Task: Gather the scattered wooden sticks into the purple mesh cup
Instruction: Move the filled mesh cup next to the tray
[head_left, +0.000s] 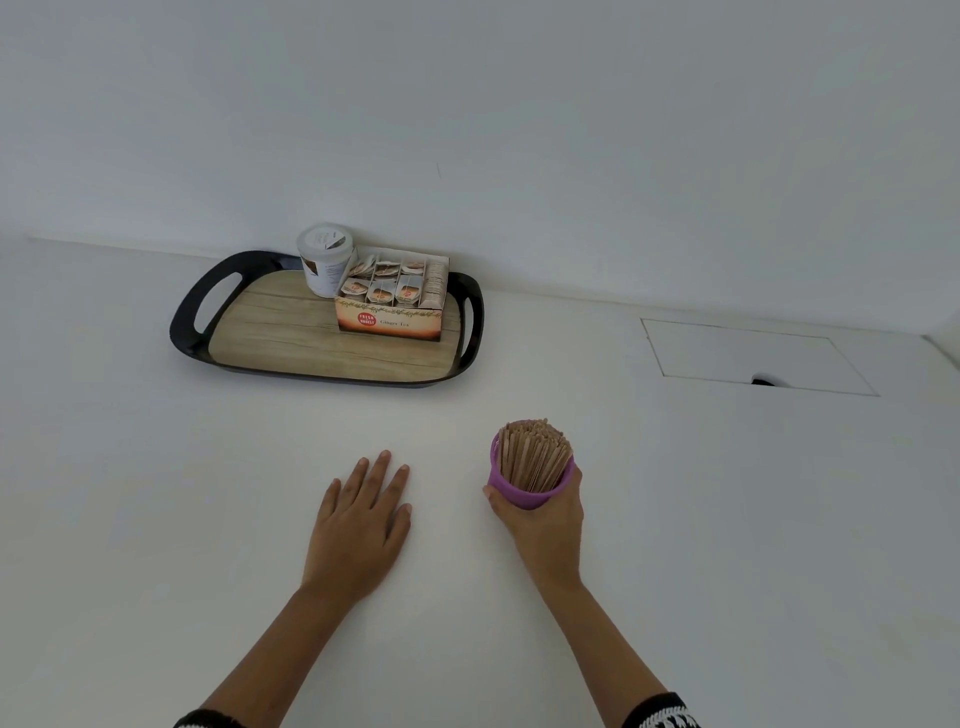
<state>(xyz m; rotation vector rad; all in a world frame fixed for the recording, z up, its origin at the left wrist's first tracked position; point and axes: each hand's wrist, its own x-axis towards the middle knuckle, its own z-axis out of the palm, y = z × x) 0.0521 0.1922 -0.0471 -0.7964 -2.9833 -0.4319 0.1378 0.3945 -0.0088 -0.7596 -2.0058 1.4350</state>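
From the head view, the right hand grips the purple mesh cup, packed with upright wooden sticks, on the white table. The left hand lies flat, fingers spread, seemingly resting on the tabletop. Farther back, a black-rimmed tray carries a ginger tea box and a white lidded tub.

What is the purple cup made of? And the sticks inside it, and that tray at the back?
The purple cup, held by the right hand, looks like smooth matte plastic or silicone; I can't tell which. The sticks look like plain pale wood, unpainted and flat. The tray seems glossy black plastic at the rim, with a wood-grain floor that may be only printed.
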